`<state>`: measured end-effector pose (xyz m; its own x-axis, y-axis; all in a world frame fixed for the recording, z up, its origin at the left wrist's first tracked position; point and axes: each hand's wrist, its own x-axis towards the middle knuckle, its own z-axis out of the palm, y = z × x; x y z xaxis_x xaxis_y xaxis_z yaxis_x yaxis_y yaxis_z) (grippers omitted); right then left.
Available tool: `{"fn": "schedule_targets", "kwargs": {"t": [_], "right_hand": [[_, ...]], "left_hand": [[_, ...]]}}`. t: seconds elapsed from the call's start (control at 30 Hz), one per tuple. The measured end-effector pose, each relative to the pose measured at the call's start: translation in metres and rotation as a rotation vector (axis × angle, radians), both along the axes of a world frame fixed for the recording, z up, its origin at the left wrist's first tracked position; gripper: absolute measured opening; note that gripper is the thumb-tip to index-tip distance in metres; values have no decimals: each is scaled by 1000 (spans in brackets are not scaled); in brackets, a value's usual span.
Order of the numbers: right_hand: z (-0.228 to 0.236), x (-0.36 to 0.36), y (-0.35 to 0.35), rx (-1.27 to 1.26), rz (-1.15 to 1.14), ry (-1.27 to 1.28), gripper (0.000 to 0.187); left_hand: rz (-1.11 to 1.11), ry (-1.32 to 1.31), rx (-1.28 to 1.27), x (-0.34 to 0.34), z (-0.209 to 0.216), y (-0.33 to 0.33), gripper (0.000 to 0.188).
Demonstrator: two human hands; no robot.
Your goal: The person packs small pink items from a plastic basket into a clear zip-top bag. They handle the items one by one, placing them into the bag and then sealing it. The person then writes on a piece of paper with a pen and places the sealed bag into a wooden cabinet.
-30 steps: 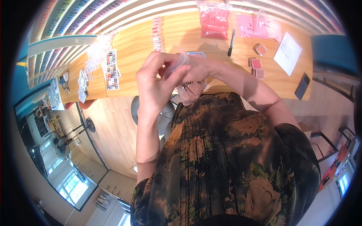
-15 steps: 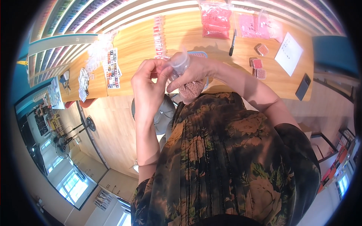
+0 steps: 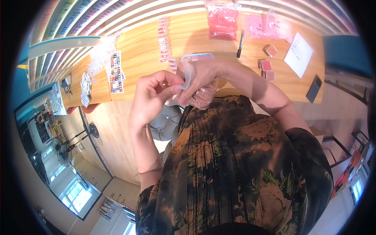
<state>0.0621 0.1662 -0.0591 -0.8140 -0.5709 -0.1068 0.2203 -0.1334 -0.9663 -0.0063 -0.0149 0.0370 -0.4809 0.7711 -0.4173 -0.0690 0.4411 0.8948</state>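
Observation:
A clear plastic bag (image 3: 203,96) of small pinkish-brown grains, bead-like in look, hangs close to my body at the table's near edge. My right hand (image 3: 203,74) is wrapped round its upper part from the right. On the left side, my left hand (image 3: 153,94) pinches the bag's clear top edge between thumb and fingers. The bag's mouth is bunched between both hands, and I cannot tell whether it is sealed. Just beyond my hands, a light-blue-rimmed basket (image 3: 198,55) is partly covered by the right hand. Small pink packets (image 3: 173,63) lie beside it.
A row of small pink packets (image 3: 163,39) runs up the table. Farther right are red bags (image 3: 223,21), pink bags (image 3: 264,28), a black marker (image 3: 240,44), small boxes (image 3: 266,65), paper (image 3: 298,55) and a phone (image 3: 314,89). Colour charts (image 3: 116,72) lie left. Racks stand behind.
Both hands have come slightly nearer my body with the bag. My left hand has lowered and its elbow swung left; the bag's top edge now folds over toward it.

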Motion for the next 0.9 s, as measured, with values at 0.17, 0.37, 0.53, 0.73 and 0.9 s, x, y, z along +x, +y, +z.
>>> {"fn": "schedule_targets", "kwargs": {"t": [0.17,0.37,0.53,0.73,0.9], "right_hand": [[-26,-2,-15,-183,-103,51,28],[-21,-1,-28,-98,-190,159,27],[-7,-3,-21,-51,-147,185,26],[-24,-7,-24,-114,-161,185,15],[-22,-4,-16,123,-193,259,13]], "left_hand": [[-158,431,-40,5,8,3,14],[137,493,-77,27,-16,12,11],[199,454,35,29,-24,12,11],[198,394,-29,29,-21,16,10],[175,473,-92,35,-21,24,12]]}}
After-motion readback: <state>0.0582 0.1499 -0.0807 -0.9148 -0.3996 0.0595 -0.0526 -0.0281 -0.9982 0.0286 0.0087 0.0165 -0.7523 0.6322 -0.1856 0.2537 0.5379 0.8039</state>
